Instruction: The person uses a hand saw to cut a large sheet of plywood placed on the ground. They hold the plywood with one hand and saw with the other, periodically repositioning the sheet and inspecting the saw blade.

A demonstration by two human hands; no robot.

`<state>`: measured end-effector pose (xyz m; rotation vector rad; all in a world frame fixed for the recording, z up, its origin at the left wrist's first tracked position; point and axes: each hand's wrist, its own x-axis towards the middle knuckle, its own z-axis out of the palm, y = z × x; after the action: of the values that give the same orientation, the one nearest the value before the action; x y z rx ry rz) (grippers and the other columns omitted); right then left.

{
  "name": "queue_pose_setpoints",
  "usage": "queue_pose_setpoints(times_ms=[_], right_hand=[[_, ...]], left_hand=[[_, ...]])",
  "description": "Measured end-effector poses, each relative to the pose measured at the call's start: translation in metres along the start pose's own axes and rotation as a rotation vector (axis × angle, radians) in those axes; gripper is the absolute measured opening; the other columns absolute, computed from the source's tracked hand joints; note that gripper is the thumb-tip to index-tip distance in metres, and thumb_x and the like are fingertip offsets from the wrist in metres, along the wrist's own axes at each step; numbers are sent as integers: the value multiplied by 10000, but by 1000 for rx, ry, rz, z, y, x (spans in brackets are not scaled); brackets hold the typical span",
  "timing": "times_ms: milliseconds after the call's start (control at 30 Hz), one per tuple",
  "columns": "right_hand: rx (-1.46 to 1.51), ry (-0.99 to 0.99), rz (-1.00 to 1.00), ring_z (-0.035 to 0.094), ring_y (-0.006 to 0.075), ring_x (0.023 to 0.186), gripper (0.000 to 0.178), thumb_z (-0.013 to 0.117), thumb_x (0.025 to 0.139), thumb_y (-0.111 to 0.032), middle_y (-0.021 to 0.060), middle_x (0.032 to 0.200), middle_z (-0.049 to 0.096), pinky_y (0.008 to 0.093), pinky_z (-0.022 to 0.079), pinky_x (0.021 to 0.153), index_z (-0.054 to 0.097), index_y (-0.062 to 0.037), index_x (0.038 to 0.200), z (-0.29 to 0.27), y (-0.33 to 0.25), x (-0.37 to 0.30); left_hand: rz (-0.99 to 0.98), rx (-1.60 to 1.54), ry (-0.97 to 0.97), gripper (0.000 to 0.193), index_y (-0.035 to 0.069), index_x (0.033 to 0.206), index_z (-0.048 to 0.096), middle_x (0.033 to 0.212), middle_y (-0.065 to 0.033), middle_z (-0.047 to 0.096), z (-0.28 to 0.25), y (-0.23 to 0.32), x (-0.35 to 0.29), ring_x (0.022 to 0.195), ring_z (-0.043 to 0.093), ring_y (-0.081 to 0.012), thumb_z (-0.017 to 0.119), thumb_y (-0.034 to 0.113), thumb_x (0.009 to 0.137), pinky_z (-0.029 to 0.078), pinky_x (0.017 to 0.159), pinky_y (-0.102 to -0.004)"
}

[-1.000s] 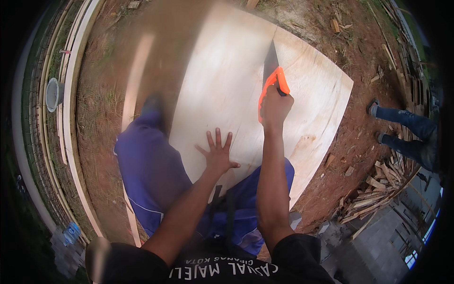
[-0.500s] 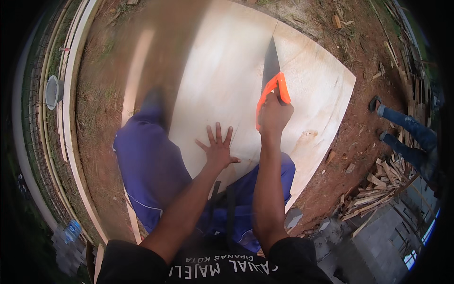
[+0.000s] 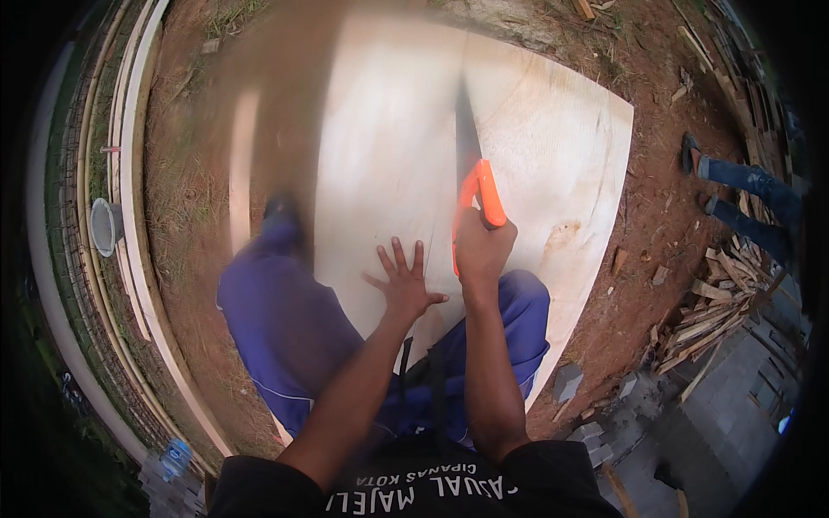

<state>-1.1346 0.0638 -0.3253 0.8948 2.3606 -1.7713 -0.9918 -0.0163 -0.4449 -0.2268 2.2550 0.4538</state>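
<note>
A broad, pale plywood sheet lies before me, with my knee on its near part. My right hand is wrapped round the orange handle of a handsaw. Its dark blade points away from me, along a cut running in from the sheet's far edge. Left of the saw, my left hand presses flat on the plywood with fingers spread. The blade's far tip is blurred, so how deep it sits in the wood is hard to see.
Long timber beams run along the left, beside a grey bucket. At the right stand another person's legs in jeans, near a heap of wood scraps. Grey paving blocks lie at lower right, a blue water bottle at lower left.
The saw and my right hand have drawn back toward me. My left hand stays spread on the plywood. The whole view has shifted slightly.
</note>
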Motion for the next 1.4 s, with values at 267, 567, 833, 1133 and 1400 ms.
queue_pose_setpoints(times_ms=[267,567,833,1133,1400], right_hand=[[86,48,-9,355,80,488,296,554,913,-120,-29,559,423,306,277,458,454,-50,643,30,-13,96],[91,18,53,482,94,541,157,550,889,-31,16,611,533,320,383,518,599,52,765,-37,4,-65],[-24,22,69,517,174,569,218,607,869,-93,114,623,601,398,442,581,539,55,725,38,-24,112],[66,-28,123,510,94,641,121,587,893,-19,49,674,587,327,445,606,620,81,834,-20,-1,-32],[14,-65,153,494,125,602,154,600,888,-47,59,634,570,365,439,595,578,65,784,-1,-7,3]], left_hand=[[46,15,-7,1456,256,1697,-1,1723,-227,-202,1,13,3,1542,-189,-560,791,817,612,50,947,-963],[-11,47,-39,1467,256,1695,-32,1719,-221,-224,-5,4,3,1538,-210,-555,776,835,615,57,951,-962],[25,26,-42,1479,243,1693,-50,1712,-236,-235,8,10,-1,1532,-234,-557,772,836,617,25,938,-964],[9,105,54,1470,217,1697,-12,1713,-250,-214,29,-4,1,1525,-242,-565,753,851,615,20,921,-968],[15,34,31,1490,225,1696,-19,1715,-245,-211,14,-5,5,1528,-225,-570,763,857,596,31,929,-968]])
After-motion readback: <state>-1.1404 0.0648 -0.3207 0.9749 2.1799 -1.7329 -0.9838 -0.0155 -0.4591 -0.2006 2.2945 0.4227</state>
